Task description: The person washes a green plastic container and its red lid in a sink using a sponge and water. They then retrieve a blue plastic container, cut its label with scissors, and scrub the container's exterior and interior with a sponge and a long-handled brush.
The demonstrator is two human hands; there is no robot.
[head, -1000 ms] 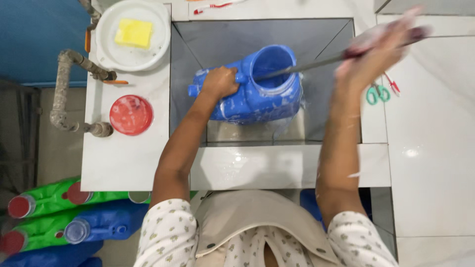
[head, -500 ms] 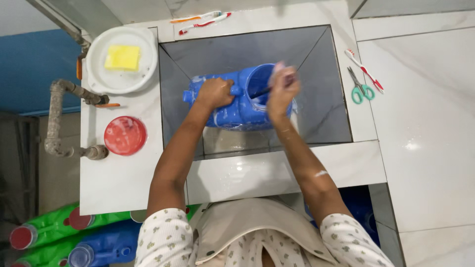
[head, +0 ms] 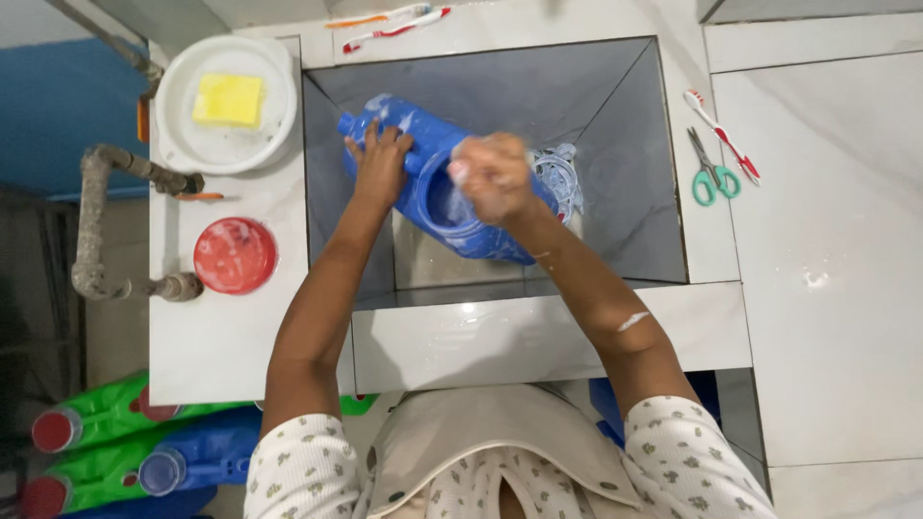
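Observation:
A blue plastic jug (head: pixel 437 207) with soap suds on it lies on its side in the square grey sink (head: pixel 625 163). My left hand (head: pixel 382 163) grips the jug by its handle near the neck. My right hand (head: pixel 490 176) is soapy and closed, pressed against the jug's wide opening; whether it holds anything I cannot tell. A clear plastic piece (head: pixel 558 178) lies in the sink just right of the jug.
Left of the sink sit a white bowl (head: pixel 226 144) with a yellow sponge (head: pixel 228 100) and a red lid (head: pixel 235 255). A pipe tap (head: pixel 106 221) runs along the left. Green scissors (head: pixel 710 171) and a toothbrush (head: pixel 721 135) lie on the right counter. Green and blue bottles (head: pixel 115 452) lie below left.
My right hand came down from the upper right, where it held a long brush, onto the jug's opening. The jug has turned and shifted left in the sink.

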